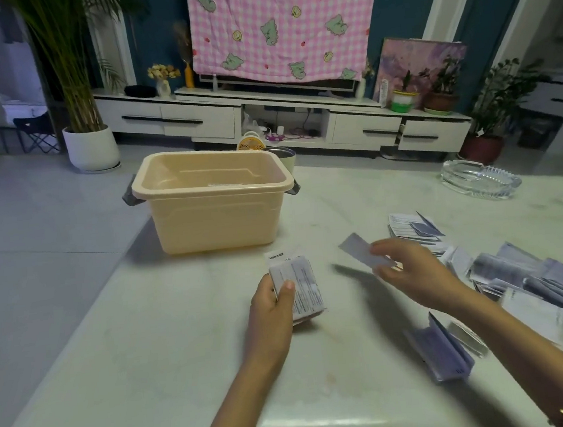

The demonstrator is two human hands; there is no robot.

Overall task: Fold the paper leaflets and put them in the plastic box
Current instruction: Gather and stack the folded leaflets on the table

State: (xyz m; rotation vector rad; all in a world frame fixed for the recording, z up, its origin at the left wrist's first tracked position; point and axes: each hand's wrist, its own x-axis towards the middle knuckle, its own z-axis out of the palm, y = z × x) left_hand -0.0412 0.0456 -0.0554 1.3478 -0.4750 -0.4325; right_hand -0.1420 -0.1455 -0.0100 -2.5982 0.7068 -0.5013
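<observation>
The fingers (287, 290) of the left hand (273, 305) are curled round a folded leaflet (297, 282). The thumb lies on its printed upper side and the other fingers are under it. This leaflet is just in front of the plastic box (217, 202), on the person's side, low over the desk (130, 331); I cannot tell if it touches the desk. The fingers (381, 247) of the right hand (412, 267) pinch a smaller leaflet (357, 250) by one end. It is blurred and is held above the desk, to the right of the box's front. The box stands open on the desk, and a white paper (225, 184) shows at its bottom. Farther right of the box lies a loose pile of leaflets (537, 278). A half-open leaflet (441, 352) stands like a tent, nearer to the person. A glass ashtray (479, 178) is well to the right of the box.
</observation>
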